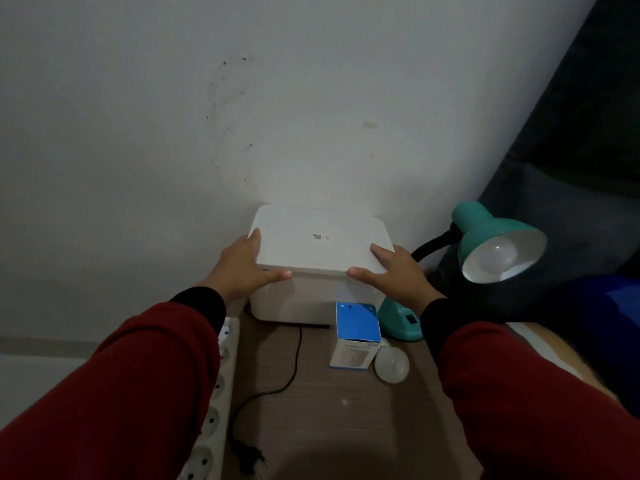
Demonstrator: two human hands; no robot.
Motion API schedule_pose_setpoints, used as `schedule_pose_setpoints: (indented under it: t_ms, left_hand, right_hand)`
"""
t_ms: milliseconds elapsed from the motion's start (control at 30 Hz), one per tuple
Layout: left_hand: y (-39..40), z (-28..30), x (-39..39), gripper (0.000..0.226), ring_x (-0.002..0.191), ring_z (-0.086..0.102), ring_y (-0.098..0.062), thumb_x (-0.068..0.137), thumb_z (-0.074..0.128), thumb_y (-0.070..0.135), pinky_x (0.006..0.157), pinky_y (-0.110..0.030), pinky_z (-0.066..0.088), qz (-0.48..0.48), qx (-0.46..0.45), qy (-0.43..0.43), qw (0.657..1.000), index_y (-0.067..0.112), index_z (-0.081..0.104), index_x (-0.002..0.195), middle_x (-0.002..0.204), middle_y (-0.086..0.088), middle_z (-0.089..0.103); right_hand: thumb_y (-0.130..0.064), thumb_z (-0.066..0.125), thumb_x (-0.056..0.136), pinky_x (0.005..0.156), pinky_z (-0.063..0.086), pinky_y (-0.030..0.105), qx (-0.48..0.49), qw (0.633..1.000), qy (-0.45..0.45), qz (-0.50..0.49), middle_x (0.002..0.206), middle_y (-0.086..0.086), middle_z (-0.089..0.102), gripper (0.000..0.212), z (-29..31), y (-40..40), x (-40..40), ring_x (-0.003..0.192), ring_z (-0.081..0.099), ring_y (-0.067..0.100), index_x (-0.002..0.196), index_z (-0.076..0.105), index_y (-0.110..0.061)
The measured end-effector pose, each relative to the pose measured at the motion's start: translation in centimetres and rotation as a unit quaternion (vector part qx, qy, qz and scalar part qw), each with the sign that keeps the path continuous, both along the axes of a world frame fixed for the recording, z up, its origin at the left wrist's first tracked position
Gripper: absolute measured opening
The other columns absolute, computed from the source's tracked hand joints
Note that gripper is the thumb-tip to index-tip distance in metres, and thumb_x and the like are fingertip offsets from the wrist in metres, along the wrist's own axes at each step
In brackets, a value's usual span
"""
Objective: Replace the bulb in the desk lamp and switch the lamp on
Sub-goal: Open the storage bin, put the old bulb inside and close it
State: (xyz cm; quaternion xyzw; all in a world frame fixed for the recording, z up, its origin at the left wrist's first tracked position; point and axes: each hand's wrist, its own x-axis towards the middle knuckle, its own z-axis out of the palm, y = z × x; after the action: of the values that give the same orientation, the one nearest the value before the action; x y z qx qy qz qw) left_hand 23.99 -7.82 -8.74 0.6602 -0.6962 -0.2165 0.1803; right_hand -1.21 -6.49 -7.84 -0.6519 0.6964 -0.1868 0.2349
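Note:
A teal desk lamp [485,233] stands at the right of the table, its shade tilted toward me with an unlit white bulb [495,259] inside. Its base [401,323] carries a black switch. A loose white bulb [392,365] lies on the table beside a blue and white bulb box [355,332]. A white lidded box [318,265] sits against the wall. My left hand [246,268] grips the left edge of its lid and my right hand [391,271] grips the right edge.
A white power strip [214,393] runs along the table's left edge. A black cord with an unplugged plug [247,457] lies on the brown tabletop [329,410]. Dark fabric [571,168] fills the right side behind the lamp.

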Motion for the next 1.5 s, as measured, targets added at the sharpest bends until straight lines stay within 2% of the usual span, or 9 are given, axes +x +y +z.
schedule_pose_setpoints:
  t_ms: [133,267,533,767,867,967,1133,1333,1500]
  left_hand:
    - [0.6,0.9,-0.3,0.101,0.138,0.032,-0.028,0.076,0.071,0.046,0.111,-0.032,0.03,0.013,-0.013,0.02,1.0,0.005,0.015,0.15,0.151,-0.013,0.032]
    - [0.5,2.0,-0.3,0.098,0.135,0.038,-0.027,0.076,0.07,0.05,0.107,-0.031,0.034,0.021,-0.014,0.031,0.999,0.007,0.02,0.149,0.149,-0.011,0.037]
    - [1.1,4.3,-0.3,0.1,0.137,0.037,-0.027,0.074,0.072,0.048,0.109,-0.029,0.032,0.031,-0.039,0.044,0.998,0.007,0.021,0.15,0.151,-0.009,0.036]
    - [6.3,5.2,-0.2,0.107,0.138,0.036,-0.027,0.071,0.071,0.055,0.11,-0.032,0.032,0.037,-0.043,0.036,0.998,0.007,0.018,0.15,0.152,-0.009,0.034]
    - [9.9,5.0,-0.6,0.109,0.139,0.033,-0.026,0.07,0.071,0.056,0.11,-0.03,0.031,0.034,-0.044,0.041,0.998,0.006,0.017,0.15,0.154,-0.008,0.031]
    - [13.8,4.4,-1.0,0.11,0.137,0.036,-0.026,0.07,0.072,0.055,0.108,-0.029,0.034,0.036,-0.041,0.046,0.997,0.006,0.016,0.15,0.152,-0.008,0.034]
    - [20.3,1.8,-2.0,0.108,0.136,0.037,-0.027,0.07,0.072,0.055,0.109,-0.032,0.033,0.025,-0.04,0.024,0.999,0.005,0.019,0.15,0.15,-0.01,0.036]
    - [26.3,-2.1,-3.4,0.105,0.132,0.04,-0.028,0.067,0.075,0.053,0.106,-0.035,0.038,0.03,-0.033,0.069,0.997,0.006,0.025,0.147,0.145,-0.011,0.04]
    - [29.6,-5.3,-4.3,0.112,0.137,0.033,-0.029,0.07,0.073,0.053,0.111,-0.037,0.032,0.03,0.004,0.072,0.997,0.005,0.013,0.15,0.152,-0.013,0.03]
  right_hand:
    - [-0.049,0.066,0.08,0.108,0.03,0.028,-0.022,1.0,0.002,0.0,0.145,0.012,0.039,0.078,0.7,0.3,0.1,0.135,0.036,0.026,0.142,0.041,-0.01]
    - [-0.052,0.065,0.08,0.109,0.029,0.03,-0.019,1.0,0.006,-0.007,0.146,0.012,0.041,0.079,1.8,0.1,-0.1,0.136,0.037,0.026,0.142,0.042,-0.008]
    - [-0.054,0.064,0.08,0.107,0.032,0.03,-0.032,0.999,0.006,-0.006,0.144,0.012,0.044,0.079,3.5,1.0,-0.4,0.134,0.041,0.027,0.141,0.044,-0.008]
    - [-0.05,0.071,0.075,0.111,0.034,0.032,-0.044,0.998,-0.047,-0.013,0.144,0.011,0.044,0.084,4.5,6.1,-0.2,0.132,0.042,0.025,0.14,0.044,-0.005]
    - [-0.05,0.07,0.076,0.11,0.03,0.03,-0.039,0.998,-0.038,-0.017,0.147,0.011,0.042,0.082,4.1,9.9,-0.4,0.135,0.04,0.025,0.14,0.044,-0.006]
    - [-0.05,0.069,0.078,0.108,0.031,0.028,-0.037,0.999,-0.017,-0.02,0.147,0.012,0.042,0.08,3.5,13.9,-0.6,0.134,0.041,0.026,0.14,0.045,-0.007]
    - [-0.049,0.072,0.075,0.112,0.028,0.03,-0.031,0.998,-0.035,-0.034,0.15,0.01,0.038,0.081,1.5,20.7,-1.6,0.137,0.036,0.026,0.14,0.045,-0.009]
    - [-0.05,0.072,0.074,0.113,0.025,0.031,-0.018,0.998,-0.023,-0.047,0.152,0.008,0.034,0.082,-1.2,26.6,-2.7,0.139,0.033,0.026,0.141,0.044,-0.012]
    - [-0.049,0.072,0.074,0.112,0.029,0.037,0.014,0.998,-0.02,-0.052,0.151,0.012,0.034,0.084,-4.2,29.6,-3.3,0.137,0.035,0.029,0.142,0.042,-0.012]
